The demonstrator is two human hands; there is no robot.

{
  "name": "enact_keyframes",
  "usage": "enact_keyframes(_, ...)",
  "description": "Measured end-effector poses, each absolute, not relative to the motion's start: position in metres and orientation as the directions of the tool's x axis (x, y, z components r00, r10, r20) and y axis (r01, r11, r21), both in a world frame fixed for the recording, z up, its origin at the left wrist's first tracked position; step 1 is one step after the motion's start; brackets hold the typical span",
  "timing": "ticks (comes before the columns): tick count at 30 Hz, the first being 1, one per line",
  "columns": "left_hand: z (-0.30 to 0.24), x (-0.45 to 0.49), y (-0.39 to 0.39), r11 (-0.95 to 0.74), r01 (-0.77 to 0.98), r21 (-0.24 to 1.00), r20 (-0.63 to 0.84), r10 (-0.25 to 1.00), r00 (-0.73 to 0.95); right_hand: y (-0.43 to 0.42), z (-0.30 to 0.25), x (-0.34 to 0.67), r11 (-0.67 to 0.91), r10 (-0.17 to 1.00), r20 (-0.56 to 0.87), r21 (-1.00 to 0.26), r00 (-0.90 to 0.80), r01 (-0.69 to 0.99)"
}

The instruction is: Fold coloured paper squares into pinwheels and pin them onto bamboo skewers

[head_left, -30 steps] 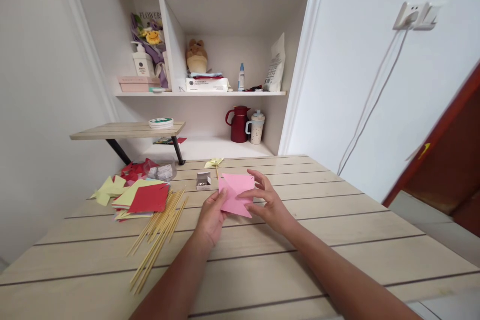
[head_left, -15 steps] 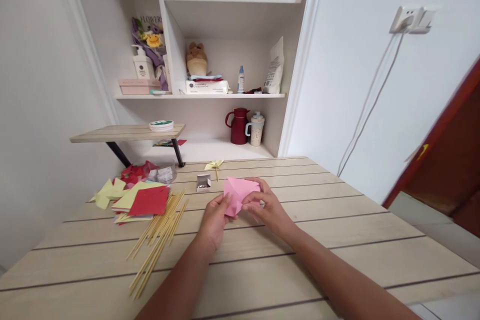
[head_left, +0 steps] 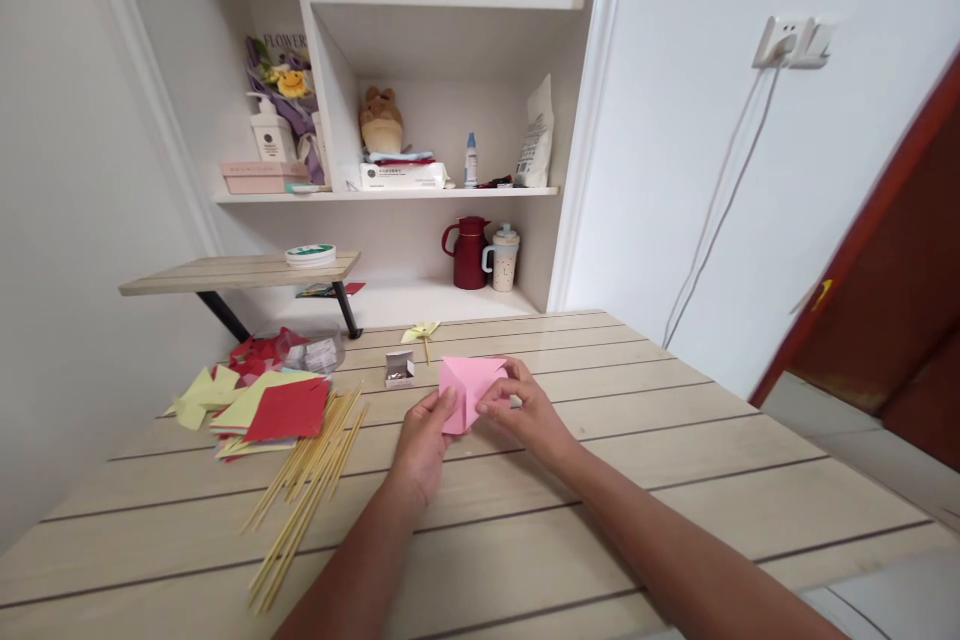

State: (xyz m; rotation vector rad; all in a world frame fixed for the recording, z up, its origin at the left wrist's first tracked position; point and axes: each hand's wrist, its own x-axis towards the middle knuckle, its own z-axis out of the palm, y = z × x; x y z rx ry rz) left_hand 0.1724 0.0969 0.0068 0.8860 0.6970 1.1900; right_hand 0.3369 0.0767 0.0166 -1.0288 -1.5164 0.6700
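A pink paper sheet [head_left: 466,385], partly folded, is held up just above the wooden table [head_left: 675,460]. My left hand [head_left: 424,440] pinches its lower left edge. My right hand [head_left: 525,410] pinches a flap at its right side, fingers pressed together on the paper. Both hands meet at the sheet's middle.
A small open white box [head_left: 398,369] and a yellow paper pinwheel [head_left: 420,332] lie behind the sheet. To the left are a stack of red and yellow paper squares [head_left: 281,408], several bamboo sticks [head_left: 304,490] and cut paper scraps [head_left: 199,390]. Shelves with a red jug [head_left: 468,253] stand beyond.
The pink sheet went from nearly flat to folded inward, my right hand bringing a corner toward the middle. The view has shifted slightly left.
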Motion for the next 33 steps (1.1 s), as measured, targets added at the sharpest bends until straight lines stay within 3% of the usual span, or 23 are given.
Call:
enact_keyframes(12,0.007,0.176,0.094,0.120,-0.490,0.863,0.039,0.953,0.302,0.079,0.019,0.336,0.431,0.893,0.450,-0.868,0.024,0.245)
enact_keyframes(18,0.001,0.176,0.098,0.052,-0.406,0.913,0.059,0.965,0.257,0.078,0.018,0.337,0.434,0.892,0.451,-0.864,0.009,0.256)
enact_keyframes(23,-0.002,0.172,0.103,-0.017,-0.381,0.924,0.087,0.982,0.167,0.078,0.018,0.342,0.495,0.841,0.538,-0.808,0.057,0.319)
enact_keyframes(28,0.002,0.172,0.101,-0.075,-0.224,0.972,0.113,0.981,0.160,0.080,0.024,0.350,0.541,0.777,0.628,-0.698,0.039,0.468)
enact_keyframes(33,0.008,0.178,0.095,-0.154,-0.045,0.987,0.161,0.961,0.224,0.086,0.028,0.355,0.471,0.849,0.528,-0.732,-0.026,0.492)
